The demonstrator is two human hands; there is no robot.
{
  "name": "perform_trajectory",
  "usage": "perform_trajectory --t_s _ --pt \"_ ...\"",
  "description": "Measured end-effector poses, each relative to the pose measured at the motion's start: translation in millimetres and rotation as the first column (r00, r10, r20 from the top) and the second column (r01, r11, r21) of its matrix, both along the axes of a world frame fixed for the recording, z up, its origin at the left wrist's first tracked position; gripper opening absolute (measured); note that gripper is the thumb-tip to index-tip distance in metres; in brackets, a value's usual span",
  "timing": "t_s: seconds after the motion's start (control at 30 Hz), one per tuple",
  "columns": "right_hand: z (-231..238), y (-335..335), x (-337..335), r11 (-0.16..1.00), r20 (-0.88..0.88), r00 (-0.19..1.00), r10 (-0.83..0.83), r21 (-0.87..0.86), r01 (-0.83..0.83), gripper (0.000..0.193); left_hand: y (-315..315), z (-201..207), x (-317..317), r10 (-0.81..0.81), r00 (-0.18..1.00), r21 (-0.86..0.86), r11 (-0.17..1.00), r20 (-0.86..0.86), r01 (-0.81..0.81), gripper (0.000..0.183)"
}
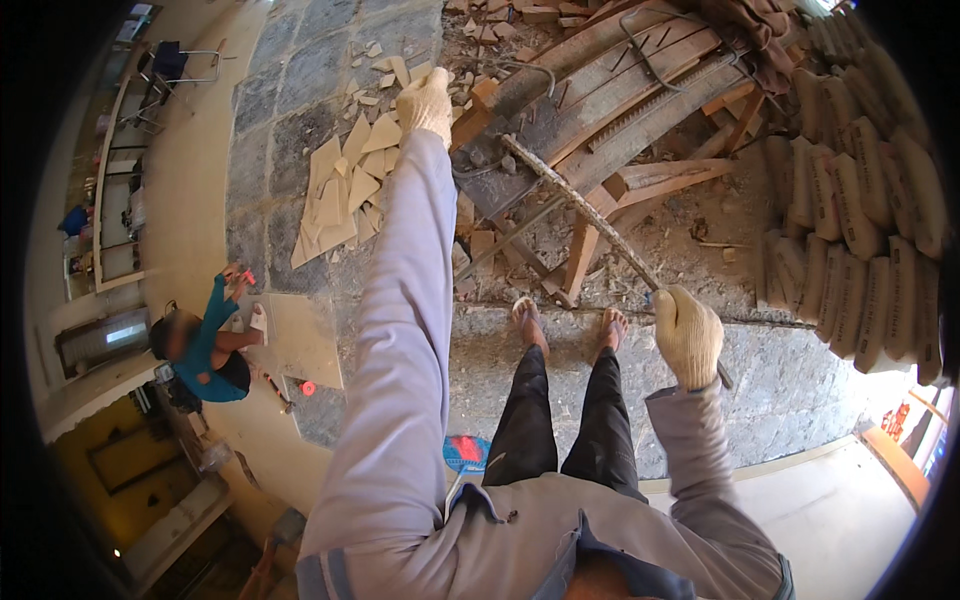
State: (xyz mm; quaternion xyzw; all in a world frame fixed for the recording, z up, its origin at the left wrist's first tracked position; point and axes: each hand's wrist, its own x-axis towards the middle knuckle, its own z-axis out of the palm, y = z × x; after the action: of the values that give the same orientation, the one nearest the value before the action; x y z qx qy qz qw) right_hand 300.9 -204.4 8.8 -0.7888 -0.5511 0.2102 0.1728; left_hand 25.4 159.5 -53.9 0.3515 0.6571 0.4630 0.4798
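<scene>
My right hand (pixel 688 338), in a cream knit glove, is wrapped round a long, rough metal bar (pixel 590 212). The bar slants up and left from my fist, its far end over the near edge of a rough wooden bench (pixel 625 95). A short end of it sticks out below the hand. My left arm reaches far forward; its gloved hand (pixel 427 105) is closed at the bench's left end, and what it grips, if anything, is hidden. Bent metal rods (pixel 645 55) and upright pegs stand out on the bench planks.
Broken tile pieces (pixel 335 195) lie left of my left arm. Filled sacks (pixel 855 200) are stacked at the right. A person in teal sleeves (pixel 210 345) crouches on the left, near a hammer (pixel 277 392) and a round red object (pixel 308 388). Brown cloth (pixel 765 35) drapes the bench's far end.
</scene>
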Motion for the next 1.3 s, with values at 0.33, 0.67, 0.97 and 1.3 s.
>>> perform_trajectory --t_s 0.33,0.67,0.97,1.3 --pt "10 40 34 0.985 -0.159 0.976 0.146 0.111 -0.129 0.042 -39 -5 -42 0.014 0.871 -0.055 0.998 0.492 0.015 0.023" --pt "27 9 38 0.991 -0.337 0.932 0.130 0.012 -0.134 0.046 -42 -8 -17 0.140 0.817 -0.007 0.986 0.560 -0.164 0.020" --pt "13 38 71 0.966 -0.256 0.944 0.207 -0.096 -0.238 0.044 -27 -14 -3 0.124 0.991 0.167 0.979 -0.045 -0.114 0.036" --pt "5 16 45 0.973 -0.274 0.954 0.124 -0.158 -0.171 0.041 -27 -7 -6 0.053 0.868 0.178 0.983 -0.493 0.040 0.045"
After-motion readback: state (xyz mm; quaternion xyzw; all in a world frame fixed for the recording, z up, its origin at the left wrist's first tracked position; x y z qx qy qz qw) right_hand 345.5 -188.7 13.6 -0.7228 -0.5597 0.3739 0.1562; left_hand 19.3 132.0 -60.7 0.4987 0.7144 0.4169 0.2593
